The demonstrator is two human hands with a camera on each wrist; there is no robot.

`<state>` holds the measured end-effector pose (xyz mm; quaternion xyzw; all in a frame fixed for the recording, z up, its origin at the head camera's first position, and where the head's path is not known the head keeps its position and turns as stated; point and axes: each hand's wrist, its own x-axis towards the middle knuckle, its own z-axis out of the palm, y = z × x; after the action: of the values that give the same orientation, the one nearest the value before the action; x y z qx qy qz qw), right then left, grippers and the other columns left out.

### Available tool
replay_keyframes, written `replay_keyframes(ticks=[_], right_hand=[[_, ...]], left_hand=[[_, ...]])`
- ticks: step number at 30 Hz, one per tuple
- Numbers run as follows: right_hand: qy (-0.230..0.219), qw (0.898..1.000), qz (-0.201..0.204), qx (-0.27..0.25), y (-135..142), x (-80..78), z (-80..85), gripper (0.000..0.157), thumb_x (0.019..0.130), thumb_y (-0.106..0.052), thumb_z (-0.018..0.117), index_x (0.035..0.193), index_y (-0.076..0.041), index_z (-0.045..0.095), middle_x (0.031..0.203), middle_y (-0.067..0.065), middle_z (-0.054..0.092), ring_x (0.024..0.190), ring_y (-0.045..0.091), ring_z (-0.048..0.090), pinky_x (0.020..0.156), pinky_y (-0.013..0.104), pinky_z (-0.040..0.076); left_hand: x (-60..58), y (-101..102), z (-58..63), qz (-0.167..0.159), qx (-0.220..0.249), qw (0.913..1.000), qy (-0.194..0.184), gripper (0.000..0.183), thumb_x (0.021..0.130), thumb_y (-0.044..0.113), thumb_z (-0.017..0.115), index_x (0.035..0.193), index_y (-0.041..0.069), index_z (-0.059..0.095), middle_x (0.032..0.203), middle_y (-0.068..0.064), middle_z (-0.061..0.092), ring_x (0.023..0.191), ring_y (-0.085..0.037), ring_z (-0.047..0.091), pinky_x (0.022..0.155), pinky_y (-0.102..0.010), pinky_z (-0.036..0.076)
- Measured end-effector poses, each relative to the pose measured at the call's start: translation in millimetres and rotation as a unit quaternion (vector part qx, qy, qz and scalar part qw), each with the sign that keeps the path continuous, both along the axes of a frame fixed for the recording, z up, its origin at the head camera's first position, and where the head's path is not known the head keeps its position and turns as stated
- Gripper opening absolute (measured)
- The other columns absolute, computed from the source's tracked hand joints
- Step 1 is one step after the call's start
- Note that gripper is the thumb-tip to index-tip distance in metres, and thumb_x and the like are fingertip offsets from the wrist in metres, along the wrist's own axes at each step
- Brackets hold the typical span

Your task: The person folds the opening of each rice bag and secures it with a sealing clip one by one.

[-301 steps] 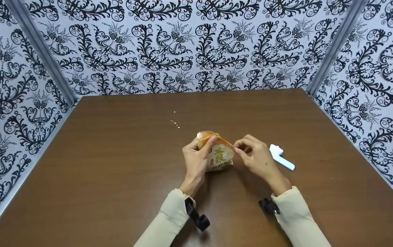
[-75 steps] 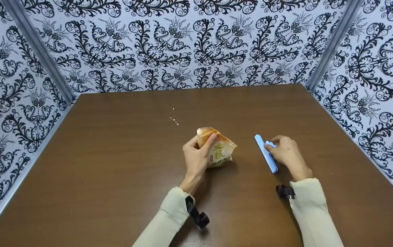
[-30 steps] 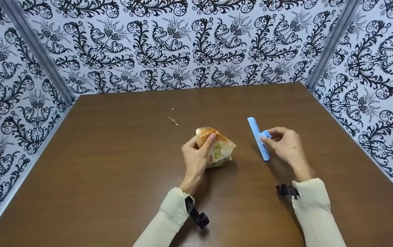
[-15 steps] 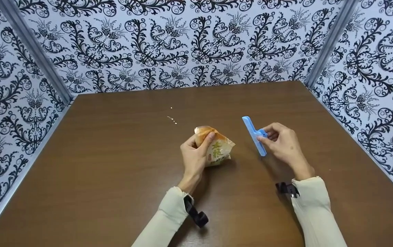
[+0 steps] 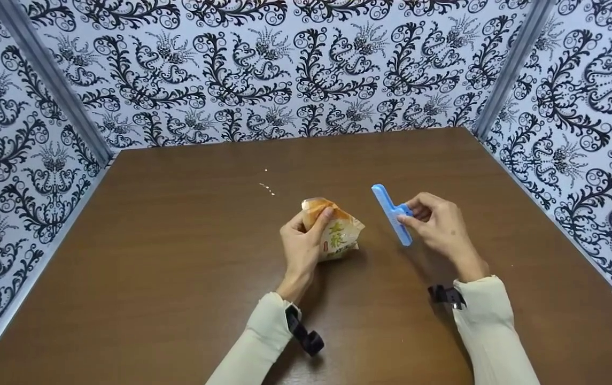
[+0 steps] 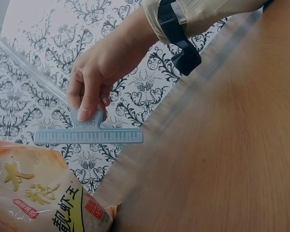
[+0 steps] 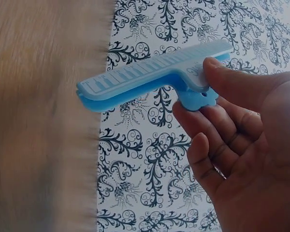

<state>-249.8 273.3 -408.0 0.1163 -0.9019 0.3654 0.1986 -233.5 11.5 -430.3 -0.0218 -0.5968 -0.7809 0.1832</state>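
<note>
In left hand: bag, gripped at the gathered orange upper edge, thumb laid over the printed face, fingers mostly behind. Bag bottom low over the bench, contact or not impossible to tell. Right-hand corner pointed outward, toward the clip.

In right hand: blue clip, pinched at the scalloped grip tabs, thumb on the ribbed upper side, fingertips beneath. Held up off the bench, long bar slanted, far end leaning left, near end closest to the bag. Bars close together along the length in the right wrist view. Clip and bag near each other, not touching.

Room for moving: a strip of wood between bag corner and clip; a broad stretch left of the bag, out to the pale trim along the left edge; more beyond both hands, up to the far edge at the foot of the patterned wall. Narrower on the right, between right hand and right edge. Pale crumbs scattered on the far stretch, beyond the bag and slightly left. Cream sleeves and black wrist straps entering from the near side.
</note>
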Motion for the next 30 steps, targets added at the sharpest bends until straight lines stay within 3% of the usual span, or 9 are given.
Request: replay_keyframes(ticks=[19,25,30], right_hand=[[-0.056,0.995,0.078,-0.011,1.8,3.6,4.7,0.010,0.084,-0.012,0.087,0.091,-0.010,0.080,0.080,0.006,0.072,0.069,0.009,0.060,0.065,0.019,0.051],[-0.078,0.991,0.106,-0.006,2.1,5.1,5.4,0.010,0.084,-0.013,0.087,0.091,-0.011,0.081,0.081,0.007,0.072,0.071,0.009,0.059,0.065,0.021,0.049],[-0.090,0.989,0.114,-0.002,2.2,6.4,6.9,0.010,0.084,-0.015,0.087,0.091,-0.012,0.081,0.081,0.007,0.072,0.070,0.010,0.059,0.064,0.021,0.048]], left_hand=[[-1.6,0.8,0.6,0.008,0.000,1.0000,-0.002,0.017,0.088,0.012,0.083,0.090,-0.003,0.077,0.077,0.001,0.073,0.066,-0.011,0.064,0.058,-0.024,0.051],[-0.9,0.5,-0.6,0.005,0.007,0.9999,-0.009,0.017,0.088,0.012,0.084,0.090,-0.003,0.077,0.077,0.000,0.074,0.068,-0.017,0.067,0.060,-0.028,0.055],[-1.0,0.9,0.1,0.003,0.005,1.0000,-0.005,0.017,0.089,0.012,0.083,0.092,-0.003,0.077,0.079,-0.002,0.075,0.068,-0.015,0.067,0.062,-0.031,0.056]])
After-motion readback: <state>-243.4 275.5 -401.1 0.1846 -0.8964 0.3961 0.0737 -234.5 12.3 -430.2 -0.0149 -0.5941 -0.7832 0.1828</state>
